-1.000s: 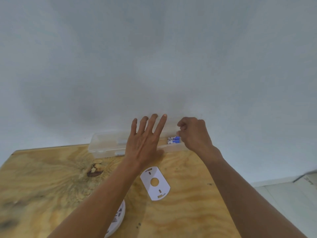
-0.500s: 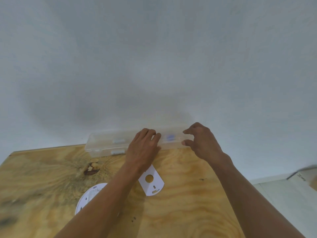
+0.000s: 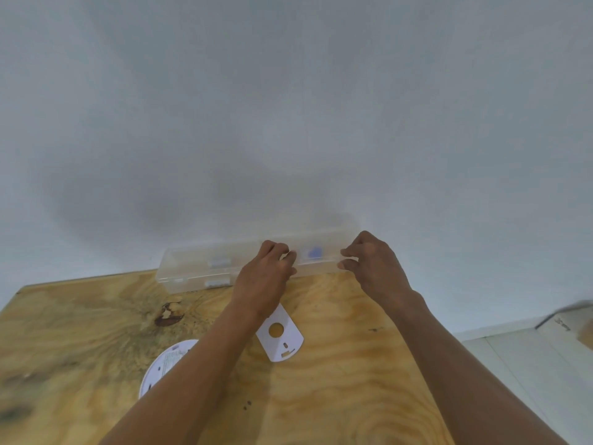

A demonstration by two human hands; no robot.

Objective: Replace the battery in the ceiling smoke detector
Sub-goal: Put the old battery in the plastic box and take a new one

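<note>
A long clear plastic box (image 3: 192, 268) lies at the back of the plywood table, against the wall, with its lid down. Blurred blue batteries (image 3: 313, 253) show through the lid near the right end. My left hand (image 3: 266, 277) curls its fingers over the box's front edge near the middle. My right hand (image 3: 373, 263) pinches the box's right end between thumb and fingers. The round white smoke detector (image 3: 163, 364) lies on the table, partly hidden under my left forearm. A white mounting plate (image 3: 284, 340) with a round hole lies beside that forearm.
The plywood table (image 3: 337, 380) has a dark knot (image 3: 167, 316) left of centre. A plain white wall rises right behind the box. Past the table's right edge is a light floor (image 3: 529, 354).
The box lid came down over the batteries. My left hand went from spread fingers to curled on the box. My right hand moved from the batteries to the box's right end.
</note>
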